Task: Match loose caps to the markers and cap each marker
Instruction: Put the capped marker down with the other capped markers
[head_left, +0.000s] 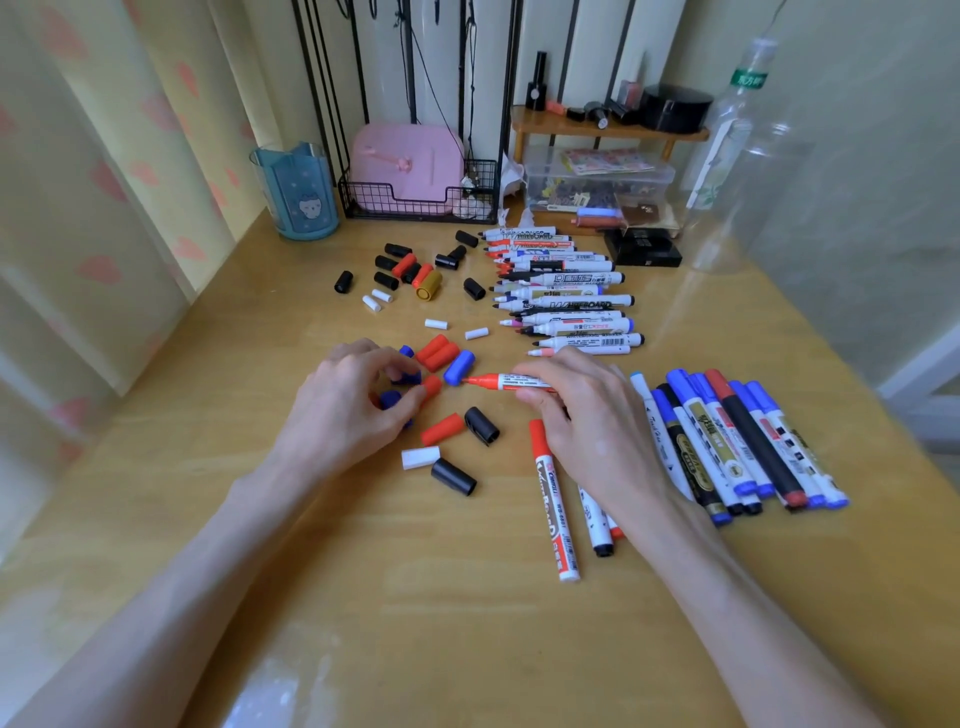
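Item: red marker (506, 382), uncapped, held in the right hand (587, 421) near the middle of the counter (519, 649). Long axis runs 3 to 9 o'clock; bare red tip points to 9 o'clock, almost touching a blue cap (459, 367). Right hand: fingers curled over the barrel, closed on it.

Left hand (345, 405): at 9 o'clock from the tip, fingers bent down over a cluster of small blue caps (390, 399); thumb and forefinger close together, whether they grip a cap cannot be told. A red cap (431, 387) lies just beside its fingertips.

Loose caps nearby: two red caps (438, 353) side by side at 11 o'clock; another red cap (442, 429), a black cap (481, 425), a white cap (420, 458) and a second black cap (453, 476) at 6 to 7 o'clock.

Capped markers: a red-capped marker (555, 499) at 5 o'clock, long axis 12 to 6; a fanned group of capped markers (737, 447) at 3 to 4 o'clock, touching one another.

Uncapped markers: a stacked row (566, 291) at 12 to 1 o'clock, tips all pointing to 9 o'clock. A further scatter of caps (410, 270) lies at 11 o'clock.

Open room: bare counter toward 6 o'clock between the forearms, and a wide bare strip at 9 o'clock out to the left edge by the curtain (104, 208). Far edge crowded: blue cup (296, 192), wire basket (415, 200), small shelf (608, 130), clear bottle (727, 145).
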